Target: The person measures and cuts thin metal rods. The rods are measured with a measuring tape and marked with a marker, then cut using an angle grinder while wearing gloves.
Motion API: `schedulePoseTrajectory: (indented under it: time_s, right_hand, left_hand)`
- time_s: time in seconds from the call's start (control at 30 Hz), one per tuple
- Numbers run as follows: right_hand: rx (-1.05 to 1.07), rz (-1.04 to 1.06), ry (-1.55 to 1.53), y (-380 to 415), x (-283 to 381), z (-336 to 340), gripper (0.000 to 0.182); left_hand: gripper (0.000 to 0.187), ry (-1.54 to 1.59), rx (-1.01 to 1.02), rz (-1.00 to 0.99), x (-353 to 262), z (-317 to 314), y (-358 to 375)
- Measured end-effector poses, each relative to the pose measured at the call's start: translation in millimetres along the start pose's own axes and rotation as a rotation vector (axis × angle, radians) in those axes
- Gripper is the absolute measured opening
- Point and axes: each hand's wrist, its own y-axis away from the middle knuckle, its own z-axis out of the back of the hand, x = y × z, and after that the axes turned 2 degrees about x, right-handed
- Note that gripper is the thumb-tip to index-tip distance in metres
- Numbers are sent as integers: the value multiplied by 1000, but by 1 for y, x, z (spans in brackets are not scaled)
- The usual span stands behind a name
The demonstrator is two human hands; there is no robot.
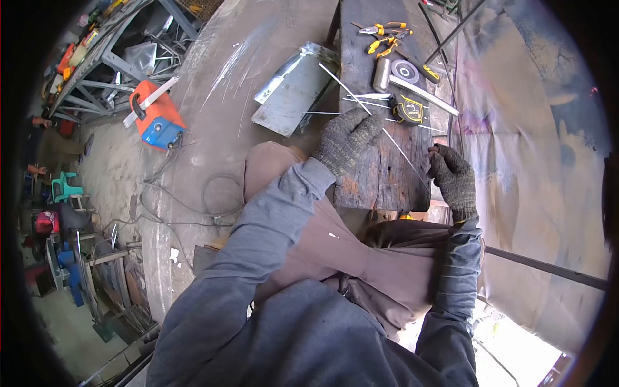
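A dark knitted glove covers my left hand [348, 140], which is closed around a long thin metal rod [401, 147] over the near part of a worn wooden bench [367, 184]. The rod slants from upper left down toward the bench's right edge. Off that edge is my right hand [454, 180], gloved too, its fingers curled together; whatever they may hold is hidden. Other thin rods [322, 113] lie across the bench by my left hand. Just beyond it sits a black and yellow tape measure [407, 109].
Farther up the bench are yellow-handled pliers [387, 29], a grinding disc [405, 72], a metal cylinder [382, 74] and a flat light bar [425, 95]. Left of it is a bent sheet-metal piece [290, 90]. An orange and blue machine [158, 116] with cables stands on the floor. Cloth hangs right.
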Motion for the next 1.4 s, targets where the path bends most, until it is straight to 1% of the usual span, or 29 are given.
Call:
schedulePoseTrajectory:
  time_s: [0.07, 0.13, 0.17, 0.33, 0.4, 0.43, 0.47, 0.53, 0.57, 0.63, 0.67, 0.73, 0.77, 0.8, 0.9, 1.03, 1.07, 1.13, 1.2, 1.3, 1.33, 1.4]
  right_hand:
    - [-105, 12, -19, -2, 3, 4, 26]
    - [-166, 39, -26, -3, 4, 12, 28]
    - [-205, 43, -11, -3, 6, 13, 31]
    - [-243, 15, -20, -4, 4, 22, 32]
    - [-259, 24, -47, -4, 4, 21, 33]
    - [-267, 40, -60, -4, 2, 22, 34]
    - [-273, 39, -51, -3, 2, 23, 36]
    - [-292, 36, -30, -3, 2, 25, 38]
    - [-291, 38, -54, -3, 0, 27, 40]
    - [-302, 51, -79, -3, -1, 32, 42]
    - [-330, 50, -43, -3, 1, 32, 43]
    - [-364, 57, -38, -3, -3, 36, 44]
    - [-390, 52, -8, -5, -5, 38, 44]
    - [-404, 44, -6, -6, -6, 40, 44]
    - [-510, 46, -98, -6, -5, 47, 41]
    - [-588, 67, -81, -6, -5, 59, 39]
    - [-588, 66, -84, -5, -4, 61, 39]
    - [-641, -15, -48, -3, -2, 64, 38]
    - [-644, -6, -78, -3, -3, 66, 35]
    - [-666, 22, -205, -4, -4, 64, 30]
    - [-665, 20, -188, -4, -3, 64, 30]
    - [-641, 59, -107, -6, -10, 66, 32]
  left_hand:
    - [24, 13, 17, 16, 6, 2, -2]
    - [25, 5, -11, 11, 8, 3, -1]
    - [27, 75, -6, 5, 10, 3, -1]
    - [27, 111, -36, 52, 3, 0, 0]
    - [25, 67, -56, 90, 5, 1, -2]
    - [23, 57, -56, 42, 6, 1, -1]
    - [23, 62, -37, 56, 7, 2, -2]
    - [23, 61, -110, 85, 2, 0, -1]
    - [23, 72, -77, 103, 4, 1, 0]
    - [24, 46, -125, 97, 4, 3, -4]
    - [24, 54, -99, 103, 2, 2, -5]
    - [25, -57, -170, 145, -6, 0, 0]
    - [29, -56, -192, 131, -5, -1, -1]
    - [29, -55, -176, 133, -3, 0, -2]
    - [35, -140, -215, 137, 1, 5, -4]
    - [36, -164, -222, 128, 4, 6, -5]
    - [32, -189, -220, 136, 4, 6, -6]
    - [29, -217, -220, 143, 6, 6, -6]
    - [33, -141, -235, 135, 9, 6, -6]
    - [30, -134, -212, 178, 11, 7, -8]
    - [30, -147, -231, 171, 13, 7, -8]
    - [28, -96, -206, 155, 13, 7, -7]
